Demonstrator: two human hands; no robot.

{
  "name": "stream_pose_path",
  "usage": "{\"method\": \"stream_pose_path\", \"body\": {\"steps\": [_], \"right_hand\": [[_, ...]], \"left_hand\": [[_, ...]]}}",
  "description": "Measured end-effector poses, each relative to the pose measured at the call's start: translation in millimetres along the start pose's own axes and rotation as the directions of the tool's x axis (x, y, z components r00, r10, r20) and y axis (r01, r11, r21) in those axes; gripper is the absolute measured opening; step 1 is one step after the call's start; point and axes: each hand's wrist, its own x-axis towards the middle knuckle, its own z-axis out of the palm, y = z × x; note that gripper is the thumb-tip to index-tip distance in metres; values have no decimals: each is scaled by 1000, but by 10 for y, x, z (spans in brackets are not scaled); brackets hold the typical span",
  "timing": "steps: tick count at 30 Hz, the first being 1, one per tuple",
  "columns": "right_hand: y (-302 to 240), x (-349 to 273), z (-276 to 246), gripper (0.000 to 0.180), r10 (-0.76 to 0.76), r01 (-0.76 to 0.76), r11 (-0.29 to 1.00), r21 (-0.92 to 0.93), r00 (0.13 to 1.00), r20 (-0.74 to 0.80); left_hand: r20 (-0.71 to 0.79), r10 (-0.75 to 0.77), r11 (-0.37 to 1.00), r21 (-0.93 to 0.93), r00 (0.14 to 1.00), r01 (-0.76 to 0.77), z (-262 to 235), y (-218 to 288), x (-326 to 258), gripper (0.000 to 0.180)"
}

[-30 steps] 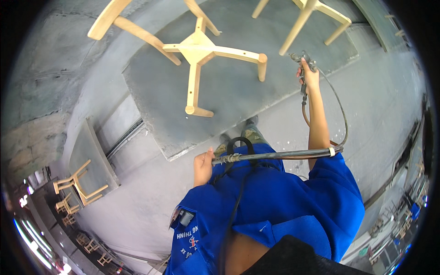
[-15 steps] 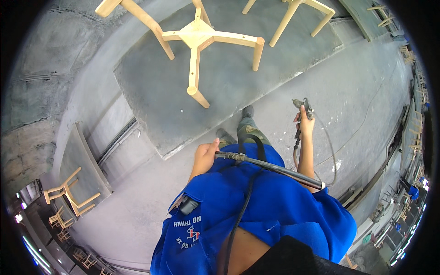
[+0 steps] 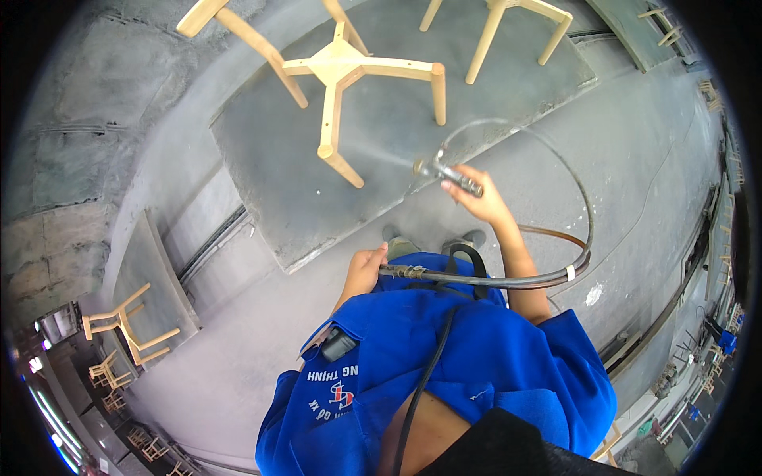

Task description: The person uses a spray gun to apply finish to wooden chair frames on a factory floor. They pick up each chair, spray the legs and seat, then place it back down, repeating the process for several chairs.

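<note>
My right hand (image 3: 479, 195) is closed around a metal spray gun (image 3: 459, 178), which points left. A pale mist (image 3: 382, 154) streams from its nozzle toward the legs of a light wooden chair frame (image 3: 336, 70). The frame stands on a grey platform, its splayed legs joined by a central hub. At my waist, my left hand (image 3: 365, 271) grips a dark hose (image 3: 484, 282) near some wrapped fittings. That hose runs right, bends round and arches up to the gun. A reddish-brown hose (image 3: 548, 232) lies alongside it.
The low grey platform (image 3: 270, 186) fills the area ahead, its near edge just past my feet. A second wooden frame (image 3: 486, 44) stands farther right on it. Another chair frame (image 3: 131, 324) is at the left. Several more frames line the right rim.
My right hand has swung left with the spray gun, now turned toward the chair frame. Mist now comes out. The hose has risen into a wide loop. My left hand has barely shifted.
</note>
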Motion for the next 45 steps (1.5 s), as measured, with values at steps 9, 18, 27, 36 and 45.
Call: {"method": "stream_pose_path", "body": {"steps": [9,18,27,36,45], "right_hand": [[822,-1786,-1357,82,498,-336,650,682,866,-48],[1162,-3047,-2607,55,639,-36,640,768,579,-506],[1485,-2493,-3365,46,598,102,582,807,619,-510],[1231,-1199,-4661,40,460,118,725,678,650,-605],[1471,-266,-5525,37,480,-9,786,618,639,-601]], "left_hand": [[83,-21,960,280,996,-3,1603,79,613,59],[652,252,541,518,715,-663,2932,1426,1319,32],[425,843,-121,747,330,-653,2841,4198,3069,77],[485,856,-349,798,179,-491,2445,6362,4843,91],[334,924,-224,867,187,-445,3334,5975,4355,92]]}}
